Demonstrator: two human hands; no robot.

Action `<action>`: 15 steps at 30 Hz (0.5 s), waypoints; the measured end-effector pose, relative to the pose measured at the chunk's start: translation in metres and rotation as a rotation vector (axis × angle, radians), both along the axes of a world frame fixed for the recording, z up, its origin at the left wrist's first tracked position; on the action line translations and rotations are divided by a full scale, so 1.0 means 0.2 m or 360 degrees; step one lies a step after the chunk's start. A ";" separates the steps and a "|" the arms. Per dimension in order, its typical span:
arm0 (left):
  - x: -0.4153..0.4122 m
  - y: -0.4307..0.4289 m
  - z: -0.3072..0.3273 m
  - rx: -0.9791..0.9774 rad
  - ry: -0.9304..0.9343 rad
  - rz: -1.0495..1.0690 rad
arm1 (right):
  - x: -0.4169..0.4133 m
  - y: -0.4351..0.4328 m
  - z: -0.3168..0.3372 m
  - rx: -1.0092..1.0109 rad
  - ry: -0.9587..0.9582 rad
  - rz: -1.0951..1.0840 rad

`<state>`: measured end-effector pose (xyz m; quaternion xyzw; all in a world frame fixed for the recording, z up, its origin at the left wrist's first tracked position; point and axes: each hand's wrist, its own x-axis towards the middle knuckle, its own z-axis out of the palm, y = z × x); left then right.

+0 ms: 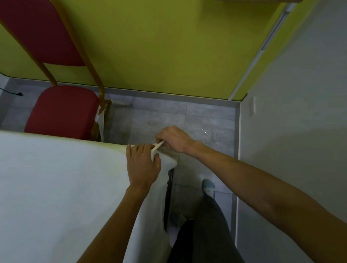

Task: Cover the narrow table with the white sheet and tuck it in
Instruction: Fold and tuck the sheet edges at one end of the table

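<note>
The white sheet [54, 186] lies smooth over the narrow table, which fills the lower left of the view. At the table's far right corner my left hand [143, 165] presses on the sheet's edge, thumb and fingers gripping a fold. My right hand [173, 139] is just beyond that corner and pinches a pulled-out point of the sheet. Below the corner the sheet hangs ragged down the table's right side, where a dark strip of table edge [169, 194] shows.
A red padded chair [61, 109] with a gold frame stands close behind the table at left. A yellow-green wall is behind, a white wall [296, 135] close on the right. My legs and shoe [208, 186] stand in the narrow floor gap between.
</note>
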<state>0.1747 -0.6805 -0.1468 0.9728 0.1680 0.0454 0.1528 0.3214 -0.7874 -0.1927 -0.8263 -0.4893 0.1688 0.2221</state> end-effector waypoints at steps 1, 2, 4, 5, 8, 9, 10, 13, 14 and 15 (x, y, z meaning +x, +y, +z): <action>0.00 0.00 -0.01 -0.0014 0.0024 0.0007 | 0.02 0.00 0.00 -0.0002 -0.0031 0.0028; 0.00 0.00 -0.01 -0.0022 0.0045 0.0013 | 0.04 0.00 0.00 -0.0021 -0.0040 0.0051; -0.01 0.00 -0.01 -0.0022 0.0074 0.0017 | 0.06 -0.02 -0.01 -0.0059 -0.0037 0.0093; -0.01 0.00 -0.01 -0.0016 0.0086 0.0018 | 0.06 -0.03 -0.01 -0.0065 -0.0038 0.0112; -0.01 0.00 -0.01 -0.0004 0.0084 0.0012 | 0.06 -0.07 -0.02 -0.0026 0.0011 0.0156; 0.00 0.00 -0.02 0.0002 0.0089 0.0010 | 0.05 -0.08 -0.03 -0.0026 0.0034 0.0158; 0.00 0.00 -0.02 0.0015 0.0097 0.0010 | 0.03 -0.08 -0.06 -0.0050 0.0050 0.0142; 0.00 0.00 -0.01 0.0034 0.0065 -0.0003 | -0.02 -0.11 -0.15 -0.0155 0.0086 -0.0021; 0.00 0.00 -0.01 0.0031 0.0026 -0.0006 | -0.03 -0.14 -0.19 -0.0179 0.0103 -0.0106; 0.00 0.00 0.00 0.0028 -0.0002 -0.0005 | -0.04 -0.18 -0.23 -0.0194 0.0131 -0.0190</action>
